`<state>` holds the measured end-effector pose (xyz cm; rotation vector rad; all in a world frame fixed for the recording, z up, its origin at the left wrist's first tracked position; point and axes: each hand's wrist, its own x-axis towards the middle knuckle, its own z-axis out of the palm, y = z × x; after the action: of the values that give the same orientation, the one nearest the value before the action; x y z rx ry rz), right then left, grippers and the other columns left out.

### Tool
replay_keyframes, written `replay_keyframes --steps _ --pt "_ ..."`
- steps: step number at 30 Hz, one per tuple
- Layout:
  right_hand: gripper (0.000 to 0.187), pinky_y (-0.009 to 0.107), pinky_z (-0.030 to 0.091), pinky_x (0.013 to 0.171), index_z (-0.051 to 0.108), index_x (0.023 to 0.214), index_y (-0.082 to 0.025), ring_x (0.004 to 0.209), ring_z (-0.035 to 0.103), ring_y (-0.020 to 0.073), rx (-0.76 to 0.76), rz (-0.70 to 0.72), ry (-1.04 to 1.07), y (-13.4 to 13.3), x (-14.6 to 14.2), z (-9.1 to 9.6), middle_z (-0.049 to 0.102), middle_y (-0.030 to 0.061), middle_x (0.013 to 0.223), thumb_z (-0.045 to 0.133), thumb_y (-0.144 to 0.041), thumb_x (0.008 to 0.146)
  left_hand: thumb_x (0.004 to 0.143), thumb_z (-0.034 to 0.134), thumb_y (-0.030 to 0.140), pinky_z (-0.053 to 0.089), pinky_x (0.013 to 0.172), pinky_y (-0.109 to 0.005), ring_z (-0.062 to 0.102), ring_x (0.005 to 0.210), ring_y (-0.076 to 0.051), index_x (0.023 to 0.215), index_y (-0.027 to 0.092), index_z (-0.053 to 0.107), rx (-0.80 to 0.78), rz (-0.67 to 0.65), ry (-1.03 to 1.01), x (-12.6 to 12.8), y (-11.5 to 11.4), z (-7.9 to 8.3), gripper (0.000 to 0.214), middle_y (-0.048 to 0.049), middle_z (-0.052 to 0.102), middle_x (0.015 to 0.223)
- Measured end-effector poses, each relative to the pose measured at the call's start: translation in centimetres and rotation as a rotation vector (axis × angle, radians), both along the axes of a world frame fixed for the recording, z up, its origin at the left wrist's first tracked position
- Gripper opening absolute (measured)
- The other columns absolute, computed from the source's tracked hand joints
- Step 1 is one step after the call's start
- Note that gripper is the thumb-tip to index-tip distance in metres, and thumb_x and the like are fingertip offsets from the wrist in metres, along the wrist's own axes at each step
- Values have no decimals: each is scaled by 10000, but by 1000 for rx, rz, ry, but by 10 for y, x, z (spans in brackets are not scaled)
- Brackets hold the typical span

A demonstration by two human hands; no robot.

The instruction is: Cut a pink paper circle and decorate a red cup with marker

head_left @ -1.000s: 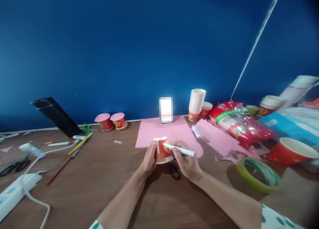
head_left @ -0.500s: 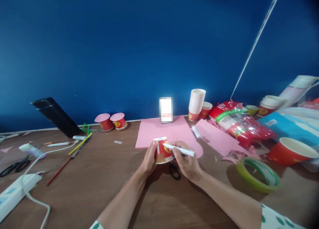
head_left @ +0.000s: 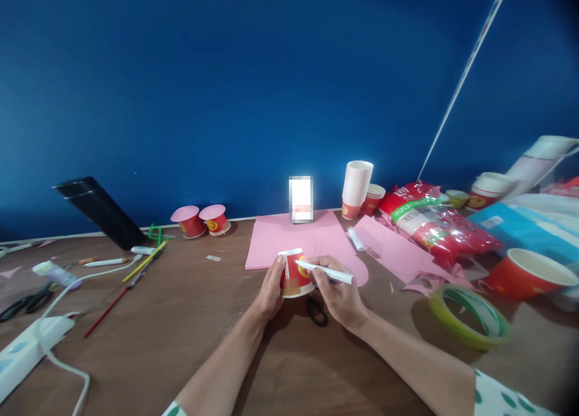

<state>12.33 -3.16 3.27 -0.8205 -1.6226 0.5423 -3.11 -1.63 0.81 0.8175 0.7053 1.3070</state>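
Observation:
My left hand (head_left: pixel 270 289) is wrapped round the left side of a red paper cup (head_left: pixel 294 283), which it holds upside down with the wide rim toward me. Between the fingers of my right hand (head_left: pixel 339 292) is a white pen (head_left: pixel 330 272), its tip at the cup's side near a yellow round mark. Whether the tip touches the cup I cannot tell. Black scissors (head_left: pixel 317 311) lie under my right hand, with only a handle loop showing. Behind the cup, pink paper sheets (head_left: pixel 271 238) lie flat on the brown table.
Two red cups with pink disc tops (head_left: pixel 185 223) stand at the back left. To the right are stacked white cups (head_left: pixel 357 184), a red cup bag (head_left: pixel 420 223), green tape (head_left: pixel 470 316) and a red bowl (head_left: pixel 529 277). A power strip (head_left: pixel 34 349) and black bottle (head_left: pixel 104 214) are left.

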Motion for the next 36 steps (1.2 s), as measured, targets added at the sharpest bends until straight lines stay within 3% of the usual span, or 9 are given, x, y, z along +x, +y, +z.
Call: replay_keyframes --steps 6,36 --pt "193 310 563 742 661 957 -181 811 671 190 7 -12 -8 0 0 1 703 73 875 501 -288 959 827 618 533 497 848 -369 679 849 -247 895 130 665 -3 -6 -12 1 -2 5 411 -96 732 903" --pt "155 290 533 720 639 989 -179 801 651 178 6 15 -44 0 1 -4 670 62 883 498 -237 963 822 638 517 500 851 -362 681 837 -234 897 129 656 -32 10 -29 1 1 -2 396 -81 724 875"
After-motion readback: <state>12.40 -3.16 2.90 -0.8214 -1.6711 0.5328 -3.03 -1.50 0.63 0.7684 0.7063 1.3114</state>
